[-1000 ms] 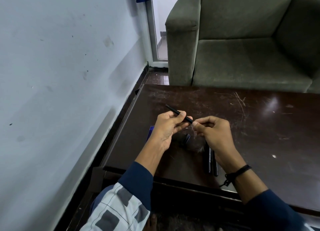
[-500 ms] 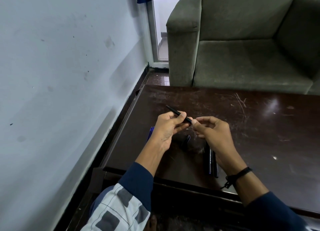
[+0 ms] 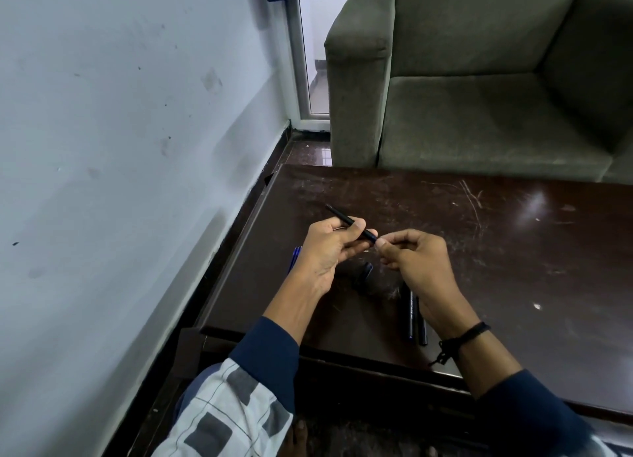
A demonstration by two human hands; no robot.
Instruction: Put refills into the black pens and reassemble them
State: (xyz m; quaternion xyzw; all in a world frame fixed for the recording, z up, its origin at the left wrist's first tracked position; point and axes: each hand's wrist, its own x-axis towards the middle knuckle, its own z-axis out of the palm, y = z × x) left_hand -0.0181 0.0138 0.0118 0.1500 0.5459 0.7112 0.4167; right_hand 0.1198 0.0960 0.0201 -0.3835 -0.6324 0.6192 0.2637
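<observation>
My left hand (image 3: 329,247) grips a thin black pen barrel (image 3: 342,217) that points up and to the left. My right hand (image 3: 416,263) pinches at the barrel's near end with thumb and forefinger; what sits between those fingertips is too small to tell. Two black pens (image 3: 414,319) lie side by side on the dark brown table (image 3: 513,251), partly under my right wrist. Blue refills (image 3: 295,256) poke out from behind my left hand. A small dark pen part (image 3: 365,272) lies below my hands.
A grey-white wall (image 3: 137,148) runs close along the table's left edge. A grey-green sofa (image 3: 479,97) stands right behind the table's far edge. A glass door (image 3: 313,63) shows in the corner. The table's near edge is just past my forearms.
Both hands have stayed in nearly the same place. My right fingertips have closed in a little on the near end of the barrel.
</observation>
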